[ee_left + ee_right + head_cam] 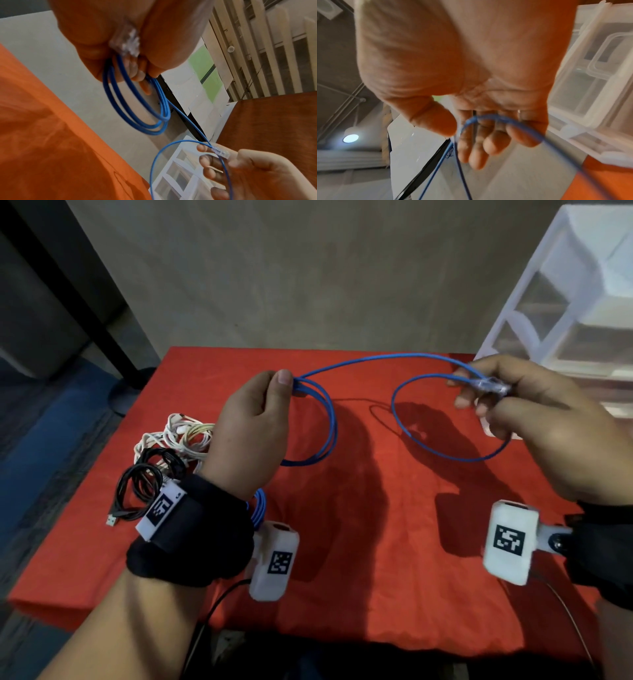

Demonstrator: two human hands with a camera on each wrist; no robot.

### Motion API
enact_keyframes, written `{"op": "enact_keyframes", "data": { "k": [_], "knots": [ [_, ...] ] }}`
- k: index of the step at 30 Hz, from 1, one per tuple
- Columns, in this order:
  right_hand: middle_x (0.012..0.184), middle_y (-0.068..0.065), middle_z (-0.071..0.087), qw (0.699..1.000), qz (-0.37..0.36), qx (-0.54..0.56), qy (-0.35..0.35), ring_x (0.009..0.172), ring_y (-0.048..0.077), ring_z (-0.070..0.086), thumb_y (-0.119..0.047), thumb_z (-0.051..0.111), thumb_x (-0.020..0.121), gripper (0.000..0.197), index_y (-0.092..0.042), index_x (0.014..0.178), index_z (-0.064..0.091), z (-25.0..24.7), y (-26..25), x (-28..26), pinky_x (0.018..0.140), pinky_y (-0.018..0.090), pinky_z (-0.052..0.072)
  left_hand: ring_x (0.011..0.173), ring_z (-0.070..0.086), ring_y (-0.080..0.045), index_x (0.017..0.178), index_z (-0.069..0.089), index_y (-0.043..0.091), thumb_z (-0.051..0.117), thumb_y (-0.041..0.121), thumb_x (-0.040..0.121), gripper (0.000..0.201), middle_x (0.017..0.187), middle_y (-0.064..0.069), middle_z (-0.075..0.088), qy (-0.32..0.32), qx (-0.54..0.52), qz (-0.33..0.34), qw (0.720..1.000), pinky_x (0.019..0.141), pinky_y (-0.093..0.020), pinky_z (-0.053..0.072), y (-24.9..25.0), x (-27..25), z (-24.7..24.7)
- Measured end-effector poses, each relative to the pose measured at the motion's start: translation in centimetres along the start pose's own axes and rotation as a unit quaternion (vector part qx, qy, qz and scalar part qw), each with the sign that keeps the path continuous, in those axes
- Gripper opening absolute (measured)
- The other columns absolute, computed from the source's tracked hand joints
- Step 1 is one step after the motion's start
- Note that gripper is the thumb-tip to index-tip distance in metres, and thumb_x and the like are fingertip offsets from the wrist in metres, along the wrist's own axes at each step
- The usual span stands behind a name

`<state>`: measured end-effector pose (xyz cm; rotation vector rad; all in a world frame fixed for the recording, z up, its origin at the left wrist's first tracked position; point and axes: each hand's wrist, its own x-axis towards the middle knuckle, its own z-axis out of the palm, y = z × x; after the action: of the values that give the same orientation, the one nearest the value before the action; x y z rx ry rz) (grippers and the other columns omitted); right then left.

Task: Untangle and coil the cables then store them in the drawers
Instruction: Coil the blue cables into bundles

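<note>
While the white cables (178, 436) and black cables (144, 484) lie heaped on the bench (376, 542) to the left of the left hand (253, 433), the blue cable (376, 359) is the one being coiled, held clear above the red cloth. The left hand is curled round the finished turns, thumb pressing them against the fingers at the top, and the wrist view shows a clear plug (126, 40) tucked in its palm with a few loops hanging below it. From that pinch one strand arcs rightward to the right hand (534, 419), which pinches the cable just behind the other plug (493, 385) between thumb and fingers; a loose loop hangs under this hand, not touching the bench as far as can be told. So the uncoiled length lies to the right of the left hand, running roughly across the bench from side to side, and the right hand is the nearer to the free end. My judgement is that the coming move is to bring the right hand leftward and lay that last loop onto the bundle. The drawers (561, 302) stand just beyond the right hand, at the far right of the bench.
</note>
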<state>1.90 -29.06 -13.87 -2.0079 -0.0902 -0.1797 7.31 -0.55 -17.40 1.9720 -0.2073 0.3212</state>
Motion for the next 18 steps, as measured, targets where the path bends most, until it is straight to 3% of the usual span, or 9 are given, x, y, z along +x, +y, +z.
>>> {"op": "enact_keyframes", "data": {
  "k": [3, 5, 9, 11, 13, 15, 18],
  "knots": [
    [0.126, 0.004, 0.062, 0.998, -0.028, -0.020, 0.052, 0.110, 0.004, 0.054, -0.013, 0.050, 0.074, 0.055, -0.032, 0.124, 0.064, 0.2, -0.3, -0.1, 0.100, 0.023, 0.041, 0.052, 0.041, 0.002, 0.089, 0.066, 0.017, 0.043, 0.030, 0.109, 0.033, 0.057, 0.019, 0.049, 0.002, -0.003, 0.012, 1.000, 0.057, -0.021, 0.034, 0.6, -0.1, 0.1],
    [0.133, -0.004, 0.056, 0.988, -0.082, -0.076, 0.103, 0.121, 0.002, 0.051, -0.021, 0.053, 0.087, 0.049, -0.032, 0.134, 0.058, 0.7, -1.1, -0.4, 0.105, 0.023, 0.039, 0.057, 0.037, 0.000, 0.087, 0.063, 0.006, 0.044, 0.027, 0.108, 0.035, 0.061, 0.014, 0.042, -0.001, -0.002, 0.032, 0.999, 0.058, -0.021, 0.033, 1.1, -0.4, 0.4],
    [0.124, -0.009, 0.066, 0.980, -0.146, -0.133, 0.024, 0.118, 0.005, 0.060, -0.035, 0.057, 0.098, 0.039, -0.024, 0.136, 0.060, 4.7, -2.4, -1.0, 0.099, 0.021, 0.044, 0.062, 0.032, -0.003, 0.080, 0.051, 0.000, 0.046, 0.022, 0.107, 0.035, 0.066, 0.010, 0.034, -0.058, -0.042, 0.056, 0.996, 0.058, -0.026, 0.030, 2.5, -1.5, 1.7],
    [0.103, -0.007, 0.073, 0.985, -0.117, -0.120, -0.031, 0.097, 0.007, 0.068, -0.032, 0.057, 0.099, 0.027, -0.020, 0.121, 0.068, 6.8, -2.3, -1.0, 0.088, 0.027, 0.051, 0.059, 0.032, -0.004, 0.082, 0.055, 0.002, 0.047, 0.020, 0.107, 0.032, 0.064, 0.007, 0.035, -0.090, -0.090, 0.044, 0.991, 0.055, -0.023, 0.029, 3.0, -2.1, 2.2],
    [0.084, -0.001, 0.073, 0.990, -0.093, -0.085, -0.058, 0.079, 0.015, 0.068, -0.021, 0.057, 0.103, 0.014, -0.017, 0.100, 0.070, 7.8, -2.4, -1.0, 0.077, 0.040, 0.050, 0.053, 0.031, -0.003, 0.076, 0.060, 0.017, 0.050, 0.024, 0.104, 0.030, 0.058, 0.013, 0.035, -0.110, -0.146, 0.005, 0.983, 0.051, -0.021, 0.028, 3.1, -2.3, 2.3],
    [0.080, 0.002, 0.074, 0.995, -0.069, -0.035, -0.057, 0.075, 0.018, 0.068, -0.014, 0.059, 0.102, 0.014, -0.014, 0.095, 0.071, 7.6, -2.5, -0.9, 0.075, 0.036, 0.051, 0.051, 0.032, -0.005, 0.072, 0.064, 0.027, 0.053, 0.029, 0.097, 0.027, 0.058, 0.011, 0.038, -0.123, -0.212, -0.047, 0.968, 0.050, -0.022, 0.027, 3.0, -2.1, 2.2],
    [0.082, 0.002, 0.076, 0.998, -0.054, 0.009, -0.032, 0.080, 0.019, 0.071, -0.012, 0.062, 0.101, 0.013, -0.014, 0.098, 0.074, 7.2, -2.5, -0.7, 0.077, 0.026, 0.051, 0.055, 0.043, -0.014, 0.075, 0.068, 0.024, 0.056, 0.031, 0.099, 0.028, 0.066, -0.005, 0.047, -0.158, -0.251, -0.102, 0.950, 0.050, -0.025, 0.034, 3.0, -1.9, 2.1]
  ]
}}
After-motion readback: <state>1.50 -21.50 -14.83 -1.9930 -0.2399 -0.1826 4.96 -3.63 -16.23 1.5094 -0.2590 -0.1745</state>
